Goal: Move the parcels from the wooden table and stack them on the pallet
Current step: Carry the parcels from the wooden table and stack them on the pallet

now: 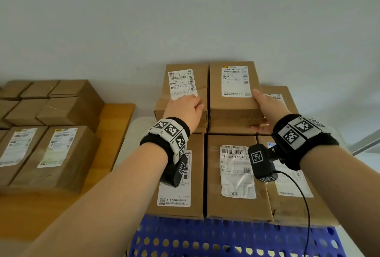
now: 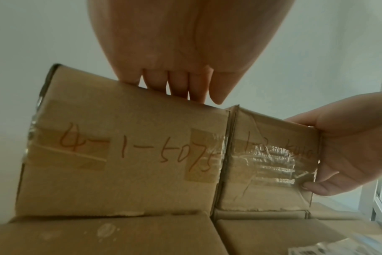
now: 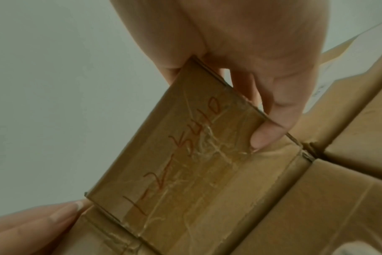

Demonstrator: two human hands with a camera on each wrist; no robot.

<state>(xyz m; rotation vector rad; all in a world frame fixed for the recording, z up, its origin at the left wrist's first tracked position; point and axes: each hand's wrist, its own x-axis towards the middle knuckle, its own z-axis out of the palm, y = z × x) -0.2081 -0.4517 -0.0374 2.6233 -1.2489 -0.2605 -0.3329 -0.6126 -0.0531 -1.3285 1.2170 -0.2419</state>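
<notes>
Two brown parcels stand side by side on the upper layer of the stack on the blue perforated pallet point(image 1: 226, 238). My left hand point(image 1: 185, 108) lies flat on top of the left parcel point(image 1: 183, 125), fingers straight over its top edge point(image 2: 177, 82). My right hand point(image 1: 267, 106) grips the right parcel point(image 1: 232, 108) at its right side, thumb on the front face point(image 3: 264, 134), fingers on top. This parcel point(image 2: 270, 163) touches the left parcel point(image 2: 120, 163), which bears red handwriting. The left hand's fingertips point(image 3: 44, 222) show at the right parcel's point(image 3: 185, 155) corner.
Several labelled parcels point(image 1: 232, 205) form the lower layer under the two. On the left, the wooden table point(image 1: 115, 125) carries several more parcels point(image 1: 55, 154). A white wall stands close behind the stack. A black cable point(image 1: 306, 205) hangs from my right wrist.
</notes>
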